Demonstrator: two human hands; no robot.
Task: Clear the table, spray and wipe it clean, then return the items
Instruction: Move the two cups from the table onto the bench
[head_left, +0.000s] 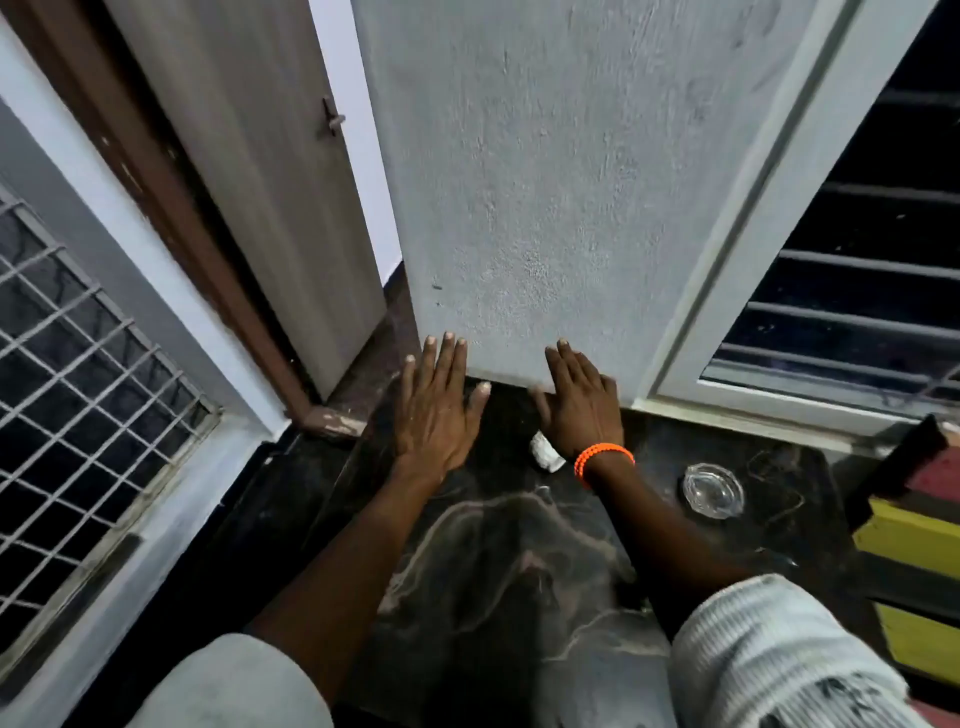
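- The table is a dark marbled slab with pale veins, filling the lower middle of the view; its near edge is cut off by the frame and by the person's pale sleeves.
- The left hand is flat and spread, fingers straight, grasping nothing; it lies over the far left part of the slab, fingertips reaching up over the foot of the wall.
- The right hand is likewise flat with loose fingers, gripping nothing, at the far edge; an orange bracelet circles its wrist.
- A small white crumpled object lies on the slab just beside that wrist, partly hidden by it; what it is cannot be told.
- A clear glass dish stands to the right, apart from the hand.
- The textured grey wall rises at the far edge.
- A door stands far left, a barred window far right, a grilled window at left.
- Yellow and dark striped boxes are cut off at the right edge.
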